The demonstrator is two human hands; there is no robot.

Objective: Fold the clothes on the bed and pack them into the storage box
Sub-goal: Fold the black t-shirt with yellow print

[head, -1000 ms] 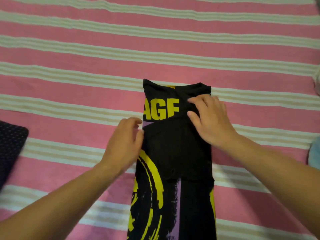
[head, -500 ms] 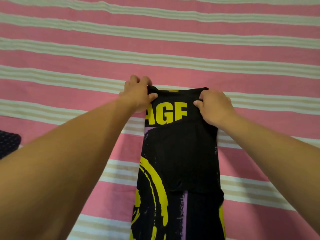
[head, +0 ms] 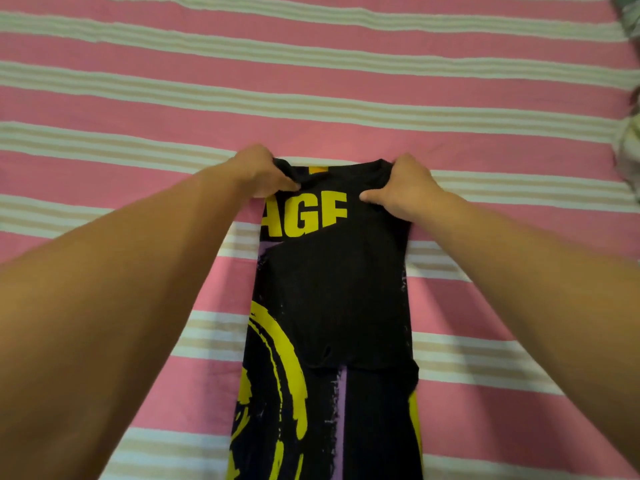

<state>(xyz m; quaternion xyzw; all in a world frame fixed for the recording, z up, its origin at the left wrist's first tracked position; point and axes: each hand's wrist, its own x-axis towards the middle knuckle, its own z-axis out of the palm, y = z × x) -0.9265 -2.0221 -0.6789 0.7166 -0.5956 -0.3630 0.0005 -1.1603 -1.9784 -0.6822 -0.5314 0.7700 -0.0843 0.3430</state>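
Observation:
A black T-shirt (head: 332, 289) with yellow letters and a yellow and purple print lies folded into a long narrow strip down the middle of the bed. Its far end is the collar edge, with a small orange label showing. My left hand (head: 261, 176) pinches the far left corner of that end, thumb on top. My right hand (head: 403, 188) pinches the far right corner the same way. Both forearms reach out along the strip's sides. The strip's near end runs out of the frame. No storage box is in view.
The bed is covered by a pink sheet (head: 311, 81) with cream and tan stripes. A bit of pale patterned cloth (head: 628, 147) shows at the right edge.
My left hand went from the shirt's left side up to the far left corner, and my right hand slid to the far right corner. Both now pinch the far end. My view has shifted forward.

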